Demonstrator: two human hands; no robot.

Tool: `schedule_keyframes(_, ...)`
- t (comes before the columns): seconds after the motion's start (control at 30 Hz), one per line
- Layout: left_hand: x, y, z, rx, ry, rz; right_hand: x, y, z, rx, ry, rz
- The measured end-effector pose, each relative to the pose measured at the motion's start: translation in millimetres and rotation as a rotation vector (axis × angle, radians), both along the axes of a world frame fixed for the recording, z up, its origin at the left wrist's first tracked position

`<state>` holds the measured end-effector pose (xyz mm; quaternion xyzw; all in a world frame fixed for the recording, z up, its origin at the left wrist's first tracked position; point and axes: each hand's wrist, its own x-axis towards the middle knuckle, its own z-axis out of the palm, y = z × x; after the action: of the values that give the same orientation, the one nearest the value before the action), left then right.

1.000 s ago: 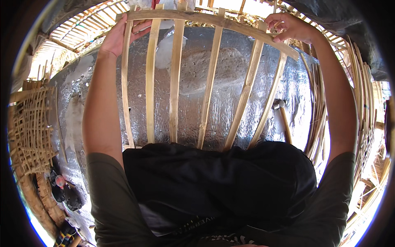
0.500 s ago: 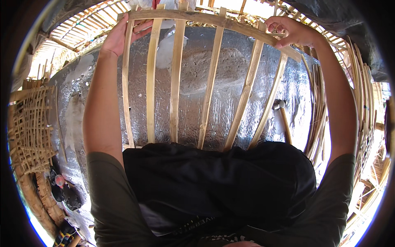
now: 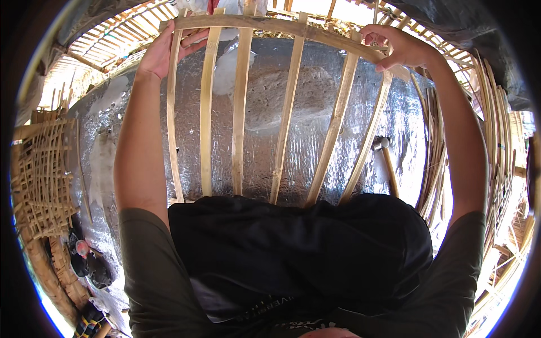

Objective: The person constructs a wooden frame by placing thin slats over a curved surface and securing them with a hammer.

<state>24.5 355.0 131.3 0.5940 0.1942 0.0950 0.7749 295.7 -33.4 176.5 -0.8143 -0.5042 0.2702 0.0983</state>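
Note:
A bamboo lattice spans the space before me: several upright bamboo slats (image 3: 239,112) crossed near their far ends by one long cross slat (image 3: 270,25). At the far left, my left hand (image 3: 159,55) holds the lattice at the corner of the cross slat and the leftmost upright, its fingers reaching behind. My right hand (image 3: 407,47) is curled around the right end of the cross slat, thumb on the near side and fingertips over the far side. The uprights' near ends disappear behind my dark shirt.
Beneath the lattice lies a shiny silver sheet (image 3: 186,129) with a flat grey stone-like slab (image 3: 290,97). A hammer (image 3: 389,163) rests at right, beside bundled bamboo strips (image 3: 433,152). Woven bamboo (image 3: 45,174) stands at left, above dark sandals (image 3: 93,265).
My right hand has shifted slightly at the end of the cross slat, and the lattice's right side has moved a little to the left. My left hand stays in place.

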Motion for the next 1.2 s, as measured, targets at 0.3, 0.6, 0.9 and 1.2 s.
schedule_keyframes(0.3, 1, 6, -8, -0.047, -0.042, -0.049, 9, 0, -5, 0.024, -0.039, 0.002)
schedule_keyframes(0.6, -1, 2, -5, -0.07, -0.043, -0.032, 8, 3, -6, 0.027, -0.044, 0.007)
schedule_keyframes(0.9, -4, 2, -3, -0.036, -0.05, -0.055, 10, 5, -7, 0.027, 0.005, -0.021)
schedule_keyframes(1.2, -3, 0, -3, -0.021, -0.058, -0.046, 11, 4, -8, 0.052, 0.012, 0.001)
